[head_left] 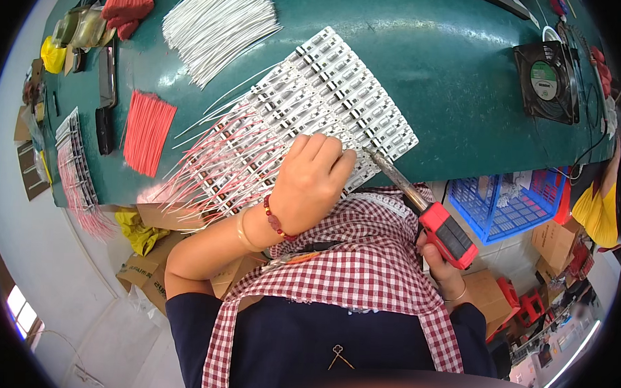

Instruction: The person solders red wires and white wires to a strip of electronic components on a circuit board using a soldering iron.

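In front of me lies a slanted panel of white modules [322, 90] in rows with dark and metal parts. Red and white wires [212, 148] stick out from its left side. My left hand [313, 172] rests over the panel's near part with its fingers curled down; whatever the fingertips pinch is hidden below them. My right hand [440, 263] grips the red and black handle of a soldering iron [454, 236]. The iron's metal barrel slants up and left, and its tip meets the panel just right of my left fingers.
A bundle of white wires [221, 27] and one of red wires [150, 133] lie on the green table [459, 124]. Another wired panel [76, 159] sits at the left edge. A black fan [547, 83] stands at right, with a blue basket [500, 209] below the table edge.
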Tool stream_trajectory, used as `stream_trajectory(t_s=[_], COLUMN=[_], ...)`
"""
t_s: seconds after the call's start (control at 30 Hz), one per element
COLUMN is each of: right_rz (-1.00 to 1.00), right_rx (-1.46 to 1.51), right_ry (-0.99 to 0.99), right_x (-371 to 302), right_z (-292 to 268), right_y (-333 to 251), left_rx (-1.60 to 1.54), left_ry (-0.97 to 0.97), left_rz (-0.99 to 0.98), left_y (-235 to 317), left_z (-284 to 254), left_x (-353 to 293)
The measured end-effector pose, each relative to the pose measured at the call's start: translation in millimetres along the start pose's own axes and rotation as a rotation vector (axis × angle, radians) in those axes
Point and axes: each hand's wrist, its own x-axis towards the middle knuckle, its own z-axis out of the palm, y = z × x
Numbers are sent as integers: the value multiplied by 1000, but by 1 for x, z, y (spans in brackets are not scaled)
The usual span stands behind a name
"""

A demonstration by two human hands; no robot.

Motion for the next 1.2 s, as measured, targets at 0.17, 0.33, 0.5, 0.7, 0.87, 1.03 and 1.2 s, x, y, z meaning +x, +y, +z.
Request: stream_trajectory(t_s=[0.17, 0.33, 0.5, 0.7, 0.87, 1.03, 1.2], right_rz=[-57, -74, -9, 20, 0, -31, -52], right_rx=[-73, -118, -8, 19, -13, 1, -41], right_ry=[2, -5, 1, 13, 5, -3, -13], right_x=[5, 4, 0, 0, -4, -4, -1], right_z=[2, 2, 2, 2, -3, -4, -5], right_y=[-2, -5, -4, -6, 0, 1, -2], left_rx=[5, -1, 3, 29, -4, -59, -46], left_ry=[8, 18, -15, -18, 29, 1, 13], left_rz=[-10, -18, -23, -37, 3, 4, 17], left_y=[0, -1, -1, -1, 6, 6, 7], left_z=[2, 4, 1, 0, 0, 1, 1], left_x=[-1, -1, 0, 1, -3, -3, 0])
